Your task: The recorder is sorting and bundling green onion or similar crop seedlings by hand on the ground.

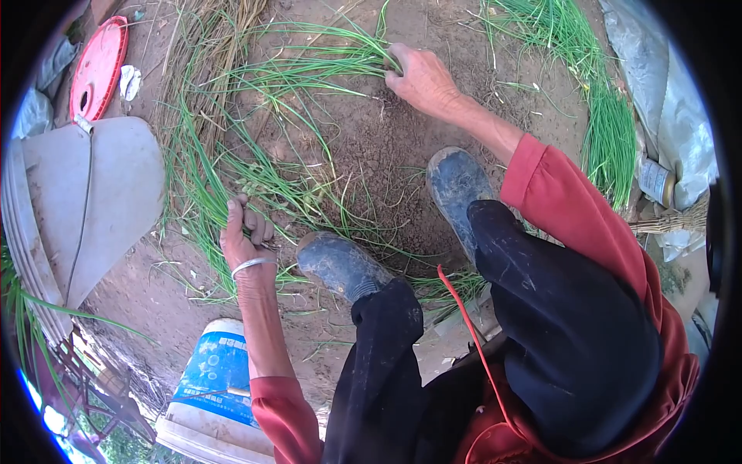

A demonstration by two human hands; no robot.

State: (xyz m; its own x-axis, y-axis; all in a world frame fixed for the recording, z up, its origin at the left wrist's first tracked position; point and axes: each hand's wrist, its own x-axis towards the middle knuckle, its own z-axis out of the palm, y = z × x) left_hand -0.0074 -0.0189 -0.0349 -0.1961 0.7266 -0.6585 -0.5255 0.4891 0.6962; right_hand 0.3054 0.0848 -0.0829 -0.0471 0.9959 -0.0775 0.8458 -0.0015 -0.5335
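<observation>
My right hand (420, 78), at the top centre, grips the gathered end of a bunch of long green stalks (324, 65), whose thin leaves spread leftward over the soil. At centre left my left hand (246, 226), with a silvery bangle at the wrist, has its fingers curled around other green stalks (206, 188). More loose stalks (295, 191) lie tangled between that hand and my shoes. A larger pile of the same greens (608, 127) lies at the upper right.
A bundle of dry brown stalks (203, 69) lies at the upper left, near a red plastic lid (99, 66) and a large whitish plastic container (110, 180). A blue-and-white bucket (214, 371) stands lower left. Plastic sheeting (666, 98) and a can (656, 181) are at right.
</observation>
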